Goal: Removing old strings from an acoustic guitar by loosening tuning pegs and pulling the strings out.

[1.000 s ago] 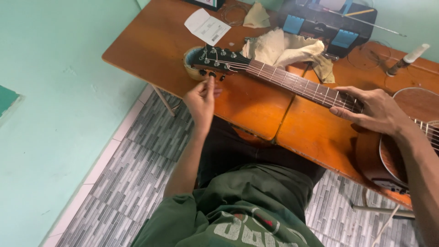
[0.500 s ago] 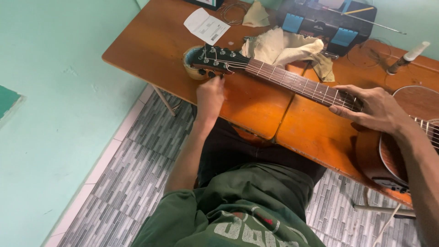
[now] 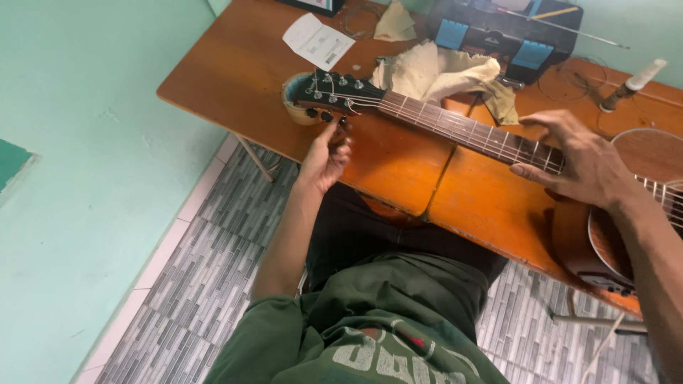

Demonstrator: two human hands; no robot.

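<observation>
A guitar (image 3: 455, 128) is laid flat across the wooden table (image 3: 235, 64), its headstock (image 3: 334, 92) at the far left, propped on a small round holder (image 3: 295, 107), and its body (image 3: 640, 185) at the right edge. The left hand (image 3: 326, 158) is seen at the near side of the headstock, fingers pinched shut on one of the near-row tuning pegs (image 3: 334, 122). The right hand (image 3: 580, 160) is spread open over the neck where it meets the body, fingertips pressing down on the strings (image 3: 498, 139).

Compared with a second ago, the left hand has been lowered a little and rotated at the wrist: earlier the fingers were raised straight up to the peg, now they are curled round it from below, so a peg is judged to be in the middle of being turned. The right hand has been opened wider and shifted slightly, while its contact with the strings is kept. The guitar itself has not been moved.

Behind the neck a crumpled cloth (image 3: 441, 75) is lying, with a dark case with blue patches (image 3: 498, 32) beyond it and a paper slip (image 3: 319, 41) to the far left. A coil of wire (image 3: 569, 82) is seen on the table at the right
</observation>
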